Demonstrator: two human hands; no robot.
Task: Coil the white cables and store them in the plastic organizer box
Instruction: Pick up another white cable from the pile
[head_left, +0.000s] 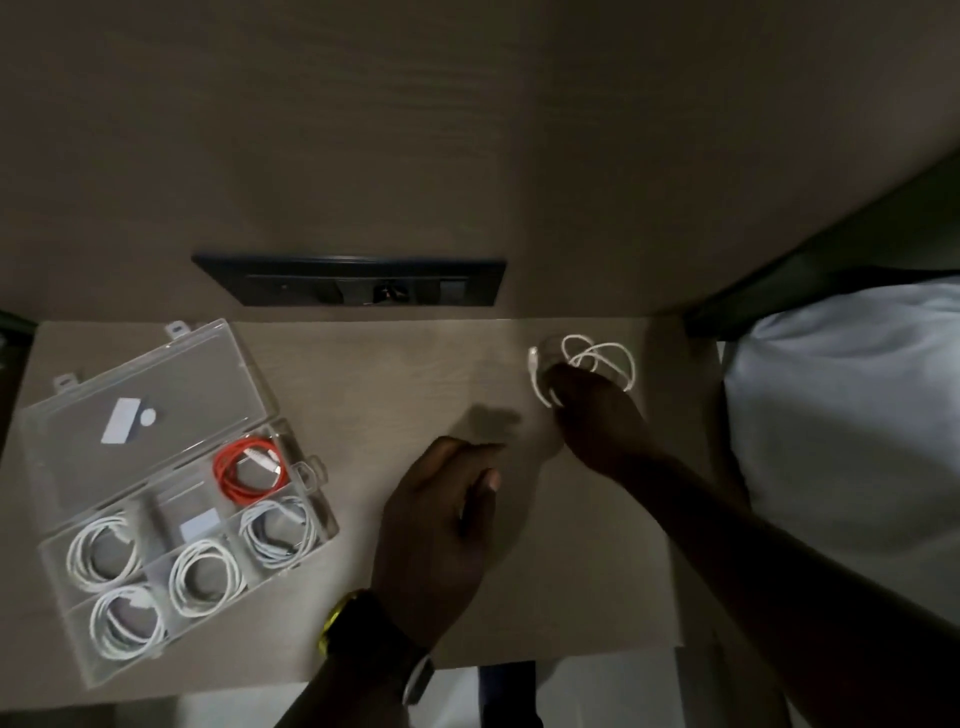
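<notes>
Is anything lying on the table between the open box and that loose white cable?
Only the person's left hand hovers there in the head view; the table between the box and loose cable is otherwise bare.

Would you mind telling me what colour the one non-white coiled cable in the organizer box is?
Orange-red: the coiled cable in the organizer box, clearest in the head view.

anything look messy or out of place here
One white cable lies in a loose tangle on the table, far right of the organizer box, under the right hand. The boxed cables are neatly coiled.
</notes>
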